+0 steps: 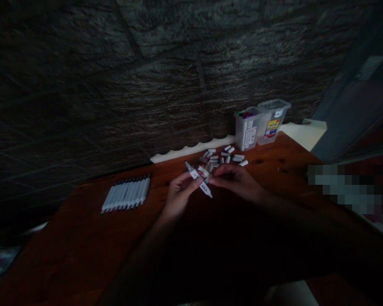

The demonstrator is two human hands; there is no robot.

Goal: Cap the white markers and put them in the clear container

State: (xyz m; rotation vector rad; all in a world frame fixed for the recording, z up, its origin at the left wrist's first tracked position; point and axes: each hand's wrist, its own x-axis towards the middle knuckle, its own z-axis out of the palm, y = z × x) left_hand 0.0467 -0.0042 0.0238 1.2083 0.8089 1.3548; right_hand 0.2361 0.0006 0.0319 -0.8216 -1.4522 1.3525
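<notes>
In the head view my left hand (181, 192) is closed around a white marker (204, 189), which slants with its grey end up and to the left. My right hand (234, 180) pinches a small white marker cap (203, 171) close against the marker. Yellow and teal show between the fingers, but I cannot tell whether there is one cap or more. Just beyond both hands lies a loose pile of white marker caps (222, 158) with coloured ends. To the left, several white markers (126, 193) lie side by side in a neat row.
A clear plastic box with markers in it (246, 132) stands at the back of the wooden table (79, 238). Beside it is a second clear box (272, 123) with a yellow label. A wavy-edged pale strip (191, 149) runs along the dark stone wall (178, 76).
</notes>
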